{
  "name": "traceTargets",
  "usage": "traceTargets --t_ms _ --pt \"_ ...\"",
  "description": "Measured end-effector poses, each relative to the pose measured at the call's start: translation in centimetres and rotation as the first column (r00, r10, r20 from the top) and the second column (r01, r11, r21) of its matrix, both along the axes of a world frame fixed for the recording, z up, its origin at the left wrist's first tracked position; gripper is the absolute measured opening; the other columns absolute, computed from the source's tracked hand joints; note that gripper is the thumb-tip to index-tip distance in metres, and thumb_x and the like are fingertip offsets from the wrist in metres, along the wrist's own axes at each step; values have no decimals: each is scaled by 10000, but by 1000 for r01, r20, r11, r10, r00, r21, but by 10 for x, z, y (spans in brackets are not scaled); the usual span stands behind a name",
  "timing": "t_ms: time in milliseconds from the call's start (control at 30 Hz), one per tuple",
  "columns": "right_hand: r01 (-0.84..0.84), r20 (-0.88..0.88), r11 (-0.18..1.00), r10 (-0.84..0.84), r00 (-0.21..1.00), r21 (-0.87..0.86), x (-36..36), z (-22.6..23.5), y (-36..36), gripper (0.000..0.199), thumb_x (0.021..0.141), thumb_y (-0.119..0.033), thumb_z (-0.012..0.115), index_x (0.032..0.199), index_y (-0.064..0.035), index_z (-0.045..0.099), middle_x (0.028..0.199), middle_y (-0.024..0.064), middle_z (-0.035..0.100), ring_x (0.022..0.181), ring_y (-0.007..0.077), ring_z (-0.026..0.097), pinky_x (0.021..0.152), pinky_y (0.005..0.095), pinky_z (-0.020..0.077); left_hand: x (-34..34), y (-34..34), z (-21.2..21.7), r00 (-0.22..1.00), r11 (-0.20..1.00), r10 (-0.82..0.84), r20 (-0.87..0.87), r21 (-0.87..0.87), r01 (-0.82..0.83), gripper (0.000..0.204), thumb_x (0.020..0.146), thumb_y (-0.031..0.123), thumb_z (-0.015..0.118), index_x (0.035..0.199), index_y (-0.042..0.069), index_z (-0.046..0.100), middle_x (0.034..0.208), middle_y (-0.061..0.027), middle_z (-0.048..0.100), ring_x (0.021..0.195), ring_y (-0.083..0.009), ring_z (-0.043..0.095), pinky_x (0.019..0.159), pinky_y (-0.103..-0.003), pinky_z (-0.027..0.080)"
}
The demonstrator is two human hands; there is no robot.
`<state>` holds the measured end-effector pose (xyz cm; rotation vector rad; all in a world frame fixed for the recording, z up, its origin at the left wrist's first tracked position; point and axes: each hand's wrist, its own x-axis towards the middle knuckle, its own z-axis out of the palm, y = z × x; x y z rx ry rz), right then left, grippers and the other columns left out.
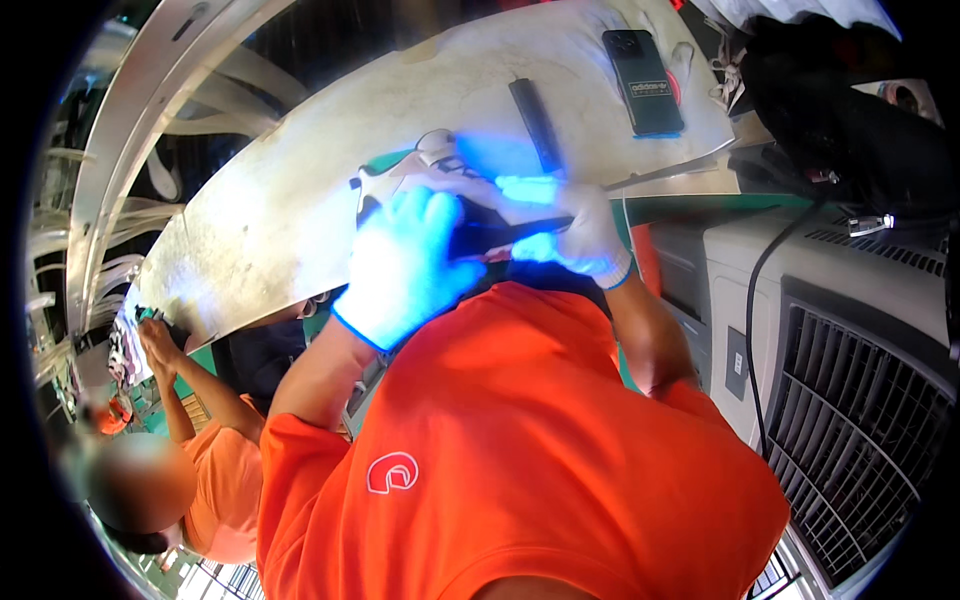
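Left fingers (412, 206) (thumb apart) touch shoe (452, 178).

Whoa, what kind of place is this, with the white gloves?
Probably a workshop or factory, maybe for shoes. The gloved left hand and right hand are at what looks like a shoe on a long pale table; another person in orange is at the left.

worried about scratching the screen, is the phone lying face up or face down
Face down: the dark back of the phone faces up, with camera lenses showing at its far end.
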<state>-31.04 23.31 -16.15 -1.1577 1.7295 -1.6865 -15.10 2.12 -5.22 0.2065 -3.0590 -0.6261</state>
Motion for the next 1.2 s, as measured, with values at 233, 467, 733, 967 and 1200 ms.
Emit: traceTargets --t_ms 233,467,733,967,1200 --pt "-49 87 998 45 995 45 -6 9 3 720 773 -247 1016 1395 17 769 1429 200 771 1310 305 748 1146 415 581 11 -6 -5 987 964 -123 -104 -249 94 532 753 319 929 1145 46 695 1116 -157 688 1071 -382 667 951 -501 534" --pt "-43 -493 990 104 864 134 -6 54 -10 782 757 -283 1021 1412 44 745 1372 239 778 1219 377 786 1030 439 640 -14 -5 -7 1000 999 -16 11 33 15 461 677 294 963 862 66 607 929 -147 676 891 -371 676 762 -491 534" --pt "32 -446 985 47 894 168 -2 50 -17 705 762 -402 985 1360 -82 792 1284 184 807 1118 349 804 971 436 650 -24 -19 -3 980 988 14 198 146 -43 506 647 328 988 852 79 599 875 -132 669 779 -352 664 708 -453 527" --pt "23 -335 921 118 935 389 -4 84 -44 522 868 -325 897 1322 -104 764 1140 196 796 961 430 777 849 503 618 -47 -19 13 932 995 -44 360 94 11 394 752 362 924 989 94 758 932 -176 733 912 -381 725 750 -510 583" --pt "68 -348 855 136 928 515 -2 83 -58 420 939 -383 817 1276 -135 776 1060 204 797 935 434 771 826 514 614 -51 -26 10 959 967 -113 260 249 46 685 570 353 976 1217 188 824 1113 -164 782 1048 -382 739 898 -468 614"
